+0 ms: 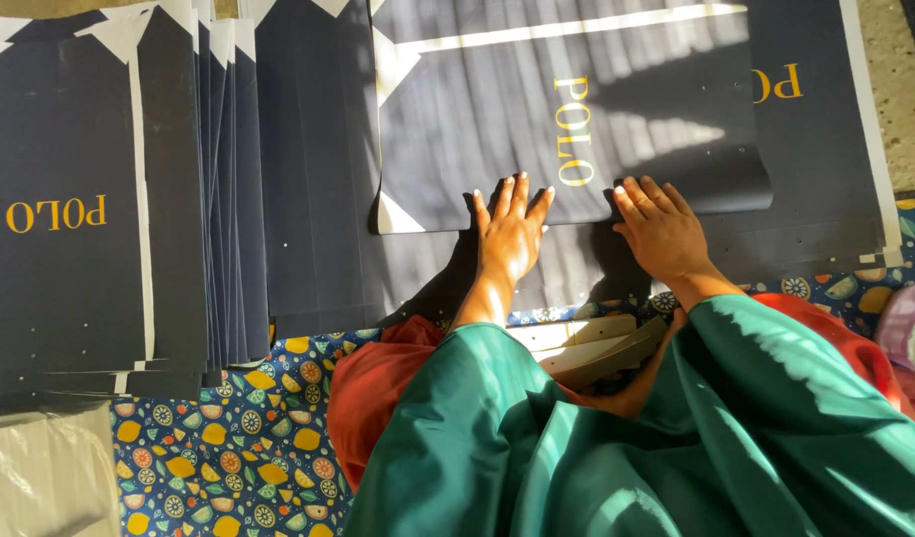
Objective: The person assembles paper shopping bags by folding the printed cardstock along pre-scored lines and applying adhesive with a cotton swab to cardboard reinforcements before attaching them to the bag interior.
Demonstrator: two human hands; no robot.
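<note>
from the head view, your left hand lies flat, fingers spread and gripping nothing, on the near edge of the folded navy sheet with gold lettering, pinning it down. your right hand presses beside it, fingers together and also empty, likely flattening the crease. fanned navy sheets lie at the left edge of the fruit-print cloth.

Strong, warm sunlight falls in slatted stripes across the dark sheet. Hard shadows lie beneath both hands. Focus sharp; left side dimmer.
</note>
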